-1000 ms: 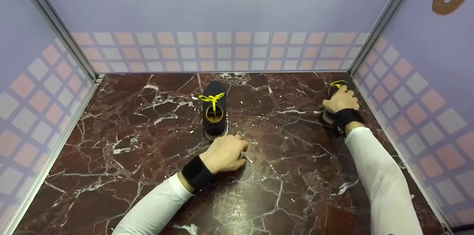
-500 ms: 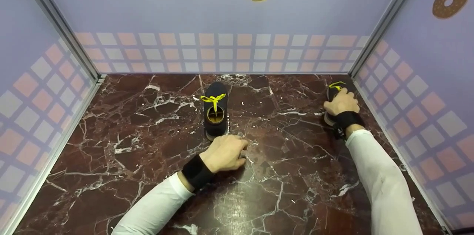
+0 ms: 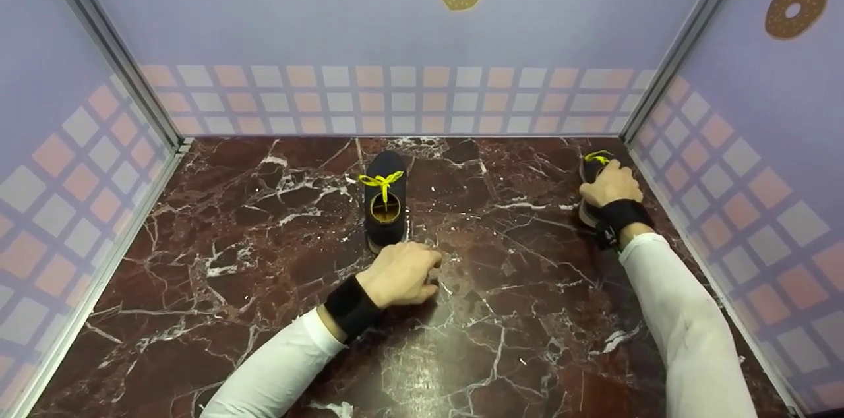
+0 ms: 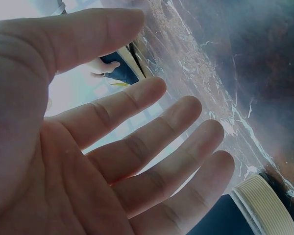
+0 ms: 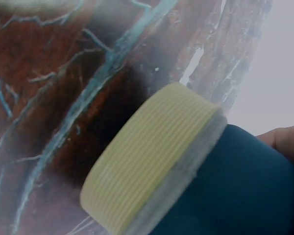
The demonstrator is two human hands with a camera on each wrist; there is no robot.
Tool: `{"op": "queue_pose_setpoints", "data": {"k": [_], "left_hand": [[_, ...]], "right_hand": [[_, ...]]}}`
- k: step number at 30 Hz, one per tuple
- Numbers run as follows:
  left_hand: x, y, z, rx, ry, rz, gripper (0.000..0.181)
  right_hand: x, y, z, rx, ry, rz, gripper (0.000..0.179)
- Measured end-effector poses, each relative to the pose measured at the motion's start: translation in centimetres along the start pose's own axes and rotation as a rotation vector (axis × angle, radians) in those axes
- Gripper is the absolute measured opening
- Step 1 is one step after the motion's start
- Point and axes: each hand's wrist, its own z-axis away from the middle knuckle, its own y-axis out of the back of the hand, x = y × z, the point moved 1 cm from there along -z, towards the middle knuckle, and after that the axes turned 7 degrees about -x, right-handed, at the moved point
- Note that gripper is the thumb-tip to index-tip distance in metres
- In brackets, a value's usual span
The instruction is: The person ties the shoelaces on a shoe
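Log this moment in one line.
left hand: empty, by centre shoe heel | right hand: grips corner shoe | yellow bow on centre shoe

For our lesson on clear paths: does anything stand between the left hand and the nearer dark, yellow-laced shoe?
Nothing visible does: the left hand is beside the heel end of the nearer dark, yellow-laced shoe.

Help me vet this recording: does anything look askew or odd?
The middle shoe sits by the left hand, a similar shoe far off under the right hand: mildly odd for a pair. No damage shows.
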Motion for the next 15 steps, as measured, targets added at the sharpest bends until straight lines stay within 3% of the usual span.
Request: {"op": "queue_pose_setpoints", "data": {"k": [7,15], "left_hand": [[-0.1,0.0,0.0,-0.035,0.020,0.022,0.034],[0.1,0.2,0.0,-0.043,0.028,0.025,0.035]], "right_hand": [[-1.2,0.1,1.0,-0.006,0.036,0.005,0.085],[-3.8,0.2,2.3,-0.017,0.129,0.024,0.089]]}}
